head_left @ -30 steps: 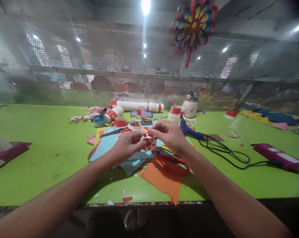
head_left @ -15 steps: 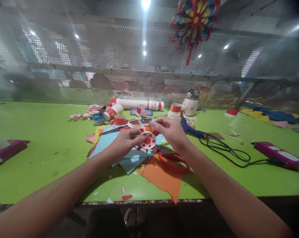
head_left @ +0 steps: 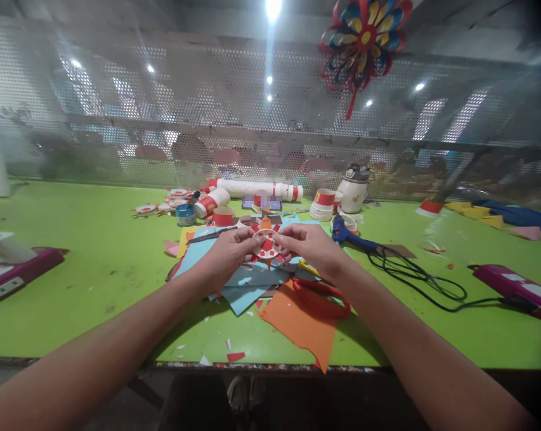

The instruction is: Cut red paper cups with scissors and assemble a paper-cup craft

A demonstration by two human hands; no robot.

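Between my two hands is a small paper turtle (head_left: pixel 267 245), with a round white shell marked in red patches, an orange head pointing away from me and a small orange tail. My left hand (head_left: pixel 234 248) pinches its left edge. On the opposite edge, the thumb and fingers of my right hand (head_left: pixel 309 245) are closed on it. Beneath the hands lie light blue paper sheets (head_left: pixel 241 296) and an orange sheet (head_left: pixel 304 323). Scissors with red handles (head_left: pixel 322 297) rest on the orange sheet, close under my right wrist.
A blue glue gun (head_left: pixel 353 236) with a black cable lies right, near a purple power strip (head_left: pixel 513 287). Behind stand paper cups (head_left: pixel 323 203), a white flask (head_left: pixel 355 188), a blue jar (head_left: pixel 185 214) and several red-and-white discs (head_left: pixel 145 209). Another purple strip (head_left: pixel 23 272) sits left.
My right hand has moved from the turtle's head down to the right edge of its shell. The turtle's head now shows fully. The view has shifted slightly left.
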